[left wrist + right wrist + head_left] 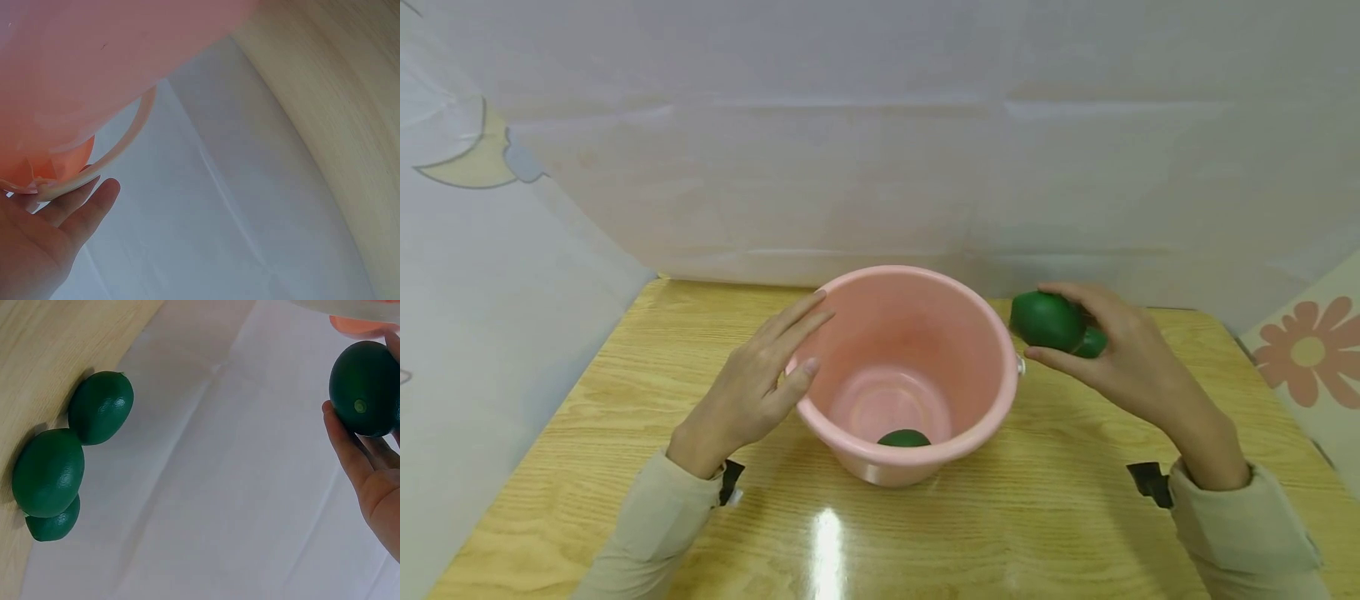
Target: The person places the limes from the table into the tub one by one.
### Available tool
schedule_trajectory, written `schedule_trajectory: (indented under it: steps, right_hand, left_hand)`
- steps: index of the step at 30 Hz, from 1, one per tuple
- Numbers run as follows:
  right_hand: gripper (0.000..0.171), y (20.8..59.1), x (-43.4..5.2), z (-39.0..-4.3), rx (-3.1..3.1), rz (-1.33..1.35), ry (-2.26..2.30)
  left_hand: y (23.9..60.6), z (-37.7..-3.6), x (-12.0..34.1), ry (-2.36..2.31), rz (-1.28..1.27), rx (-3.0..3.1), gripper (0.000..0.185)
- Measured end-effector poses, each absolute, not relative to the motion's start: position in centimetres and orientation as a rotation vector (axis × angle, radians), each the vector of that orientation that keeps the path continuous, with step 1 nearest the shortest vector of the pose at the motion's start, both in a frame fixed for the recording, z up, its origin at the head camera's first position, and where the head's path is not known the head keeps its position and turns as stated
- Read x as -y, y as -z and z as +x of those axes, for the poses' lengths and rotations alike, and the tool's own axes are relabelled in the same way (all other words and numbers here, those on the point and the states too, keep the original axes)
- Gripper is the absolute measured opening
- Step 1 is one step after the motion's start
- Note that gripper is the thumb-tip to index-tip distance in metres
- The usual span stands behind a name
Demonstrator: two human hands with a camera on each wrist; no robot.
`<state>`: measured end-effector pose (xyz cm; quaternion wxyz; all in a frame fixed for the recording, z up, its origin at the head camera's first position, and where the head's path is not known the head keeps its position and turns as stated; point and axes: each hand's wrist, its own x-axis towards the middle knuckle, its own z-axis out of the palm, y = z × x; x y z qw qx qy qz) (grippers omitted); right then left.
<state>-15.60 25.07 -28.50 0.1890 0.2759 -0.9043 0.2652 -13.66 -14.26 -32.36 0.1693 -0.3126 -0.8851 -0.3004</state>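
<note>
You see even, soft light; glare streaks the table [827, 542]; the bucket [75, 69] is blurred close up.

Centre: a pink round plastic bucket [917, 367] stands on the pale wooden table [625, 400].
In bucket: one dark green plastic lime [904, 438] lies at the bottom, near side.
Left of bucket: left hand [752, 387] against the rim.
Right of bucket: right hand [1120, 350] holds a second dark green lime [1047, 320] just beside the rim.
Behind: a white cloth backdrop [880, 133].

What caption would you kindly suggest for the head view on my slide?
Left hand steadies a pink plastic bucket while right hand holds a dark green lime beside it.
</note>
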Motion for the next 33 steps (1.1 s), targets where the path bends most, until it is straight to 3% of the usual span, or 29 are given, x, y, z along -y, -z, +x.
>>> schedule_trajectory:
  steps: [33]
  right_hand:
    - [0.082, 27.1, -23.3, -15.0, 2.452, 0.851, -0.76]
  left_hand:
    - [32.4, -13.6, 14.3, 0.864, -0.891, 2.525, 0.053]
